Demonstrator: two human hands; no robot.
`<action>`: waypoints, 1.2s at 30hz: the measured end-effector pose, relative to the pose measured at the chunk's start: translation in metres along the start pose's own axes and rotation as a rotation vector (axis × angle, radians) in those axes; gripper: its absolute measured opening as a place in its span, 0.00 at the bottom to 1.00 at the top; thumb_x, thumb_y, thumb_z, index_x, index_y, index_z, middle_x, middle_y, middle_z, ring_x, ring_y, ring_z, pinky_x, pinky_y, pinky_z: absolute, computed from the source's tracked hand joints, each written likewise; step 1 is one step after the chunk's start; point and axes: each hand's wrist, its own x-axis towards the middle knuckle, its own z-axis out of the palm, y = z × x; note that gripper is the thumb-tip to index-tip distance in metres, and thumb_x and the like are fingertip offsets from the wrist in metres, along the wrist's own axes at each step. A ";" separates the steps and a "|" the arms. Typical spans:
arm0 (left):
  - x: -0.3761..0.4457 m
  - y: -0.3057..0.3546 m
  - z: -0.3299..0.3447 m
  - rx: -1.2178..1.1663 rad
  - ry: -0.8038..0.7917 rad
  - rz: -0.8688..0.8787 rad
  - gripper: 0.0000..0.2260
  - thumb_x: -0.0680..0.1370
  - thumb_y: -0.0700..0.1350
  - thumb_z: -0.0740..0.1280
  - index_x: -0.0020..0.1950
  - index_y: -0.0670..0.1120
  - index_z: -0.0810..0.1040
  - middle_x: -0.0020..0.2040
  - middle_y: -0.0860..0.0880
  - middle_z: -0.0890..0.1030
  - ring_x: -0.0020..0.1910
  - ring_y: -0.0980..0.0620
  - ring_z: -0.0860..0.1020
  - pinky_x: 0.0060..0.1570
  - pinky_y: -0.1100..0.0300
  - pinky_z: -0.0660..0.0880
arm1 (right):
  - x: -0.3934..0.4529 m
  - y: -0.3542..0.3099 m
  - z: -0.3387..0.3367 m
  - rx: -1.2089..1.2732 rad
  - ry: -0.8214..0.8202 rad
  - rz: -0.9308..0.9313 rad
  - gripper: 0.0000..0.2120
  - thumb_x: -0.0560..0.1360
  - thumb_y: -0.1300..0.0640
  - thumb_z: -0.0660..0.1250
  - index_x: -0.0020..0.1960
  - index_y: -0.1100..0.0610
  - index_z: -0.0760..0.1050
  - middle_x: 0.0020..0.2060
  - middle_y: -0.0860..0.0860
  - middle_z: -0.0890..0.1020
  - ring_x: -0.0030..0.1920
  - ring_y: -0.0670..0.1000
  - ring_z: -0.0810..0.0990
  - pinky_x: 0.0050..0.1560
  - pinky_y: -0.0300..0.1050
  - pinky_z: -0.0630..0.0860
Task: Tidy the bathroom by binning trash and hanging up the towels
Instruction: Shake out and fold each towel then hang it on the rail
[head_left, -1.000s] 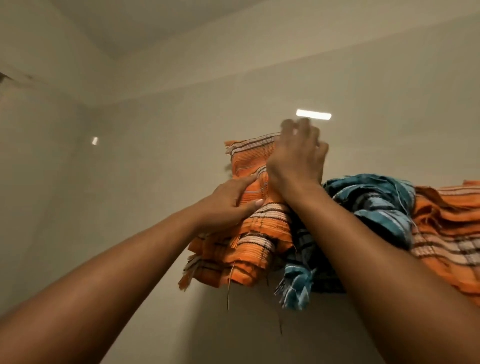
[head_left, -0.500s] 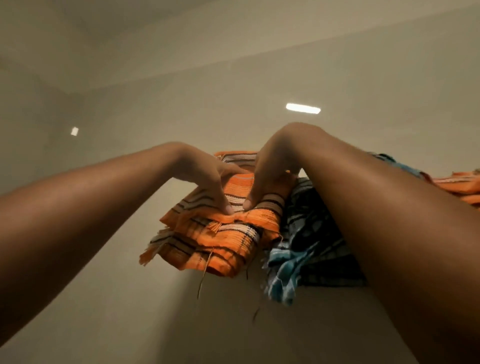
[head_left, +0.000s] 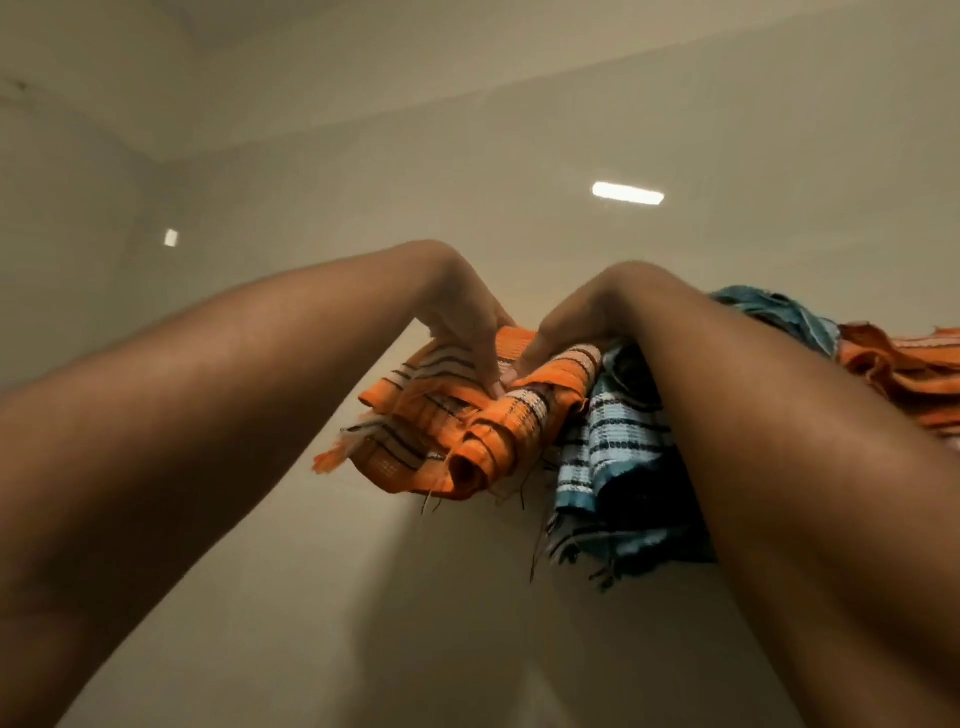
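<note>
- Orange towel (head_left: 483, 421): woven cloth, orange with white bands and thin black stripes; frayed threads are seen along the lower edge. It is bunched in folds high against the wall (head_left: 311, 571); whatever carries it is hidden.
- Left hand (head_left: 467, 327): fingers are pointed down and pressed into the top folds of the orange towel; whether cloth is pinched cannot be told.
- Right hand (head_left: 558, 338): placed just beside the left, fingertips laid on the same folds; its grasp likewise cannot be told.
- Blue towel (head_left: 608, 441): blue-and-white check with dark lines, hung touching the orange towel's right side, partly covered by the right forearm.
- Second orange towel (head_left: 898, 364): seen at the right edge, beyond the blue towel.
</note>
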 end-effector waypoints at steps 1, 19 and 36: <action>0.001 0.003 0.001 0.007 0.010 -0.010 0.30 0.63 0.45 0.79 0.64 0.51 0.75 0.55 0.47 0.84 0.56 0.44 0.83 0.60 0.48 0.79 | 0.005 0.005 -0.001 0.037 -0.040 -0.022 0.19 0.80 0.49 0.66 0.42 0.63 0.83 0.33 0.57 0.85 0.28 0.53 0.84 0.33 0.40 0.81; 0.033 -0.019 -0.016 -0.282 -0.131 0.026 0.25 0.71 0.39 0.70 0.69 0.37 0.75 0.60 0.39 0.83 0.53 0.43 0.84 0.51 0.54 0.81 | 0.045 0.032 -0.032 -0.103 -0.038 -0.426 0.05 0.78 0.61 0.65 0.47 0.56 0.80 0.35 0.47 0.86 0.36 0.43 0.84 0.39 0.36 0.80; 0.026 -0.037 0.024 -0.698 0.149 0.215 0.22 0.70 0.43 0.76 0.61 0.39 0.76 0.55 0.37 0.76 0.46 0.45 0.80 0.47 0.55 0.78 | 0.038 0.028 -0.026 0.011 -0.041 -0.420 0.14 0.68 0.52 0.65 0.48 0.60 0.80 0.35 0.53 0.86 0.36 0.48 0.84 0.40 0.39 0.81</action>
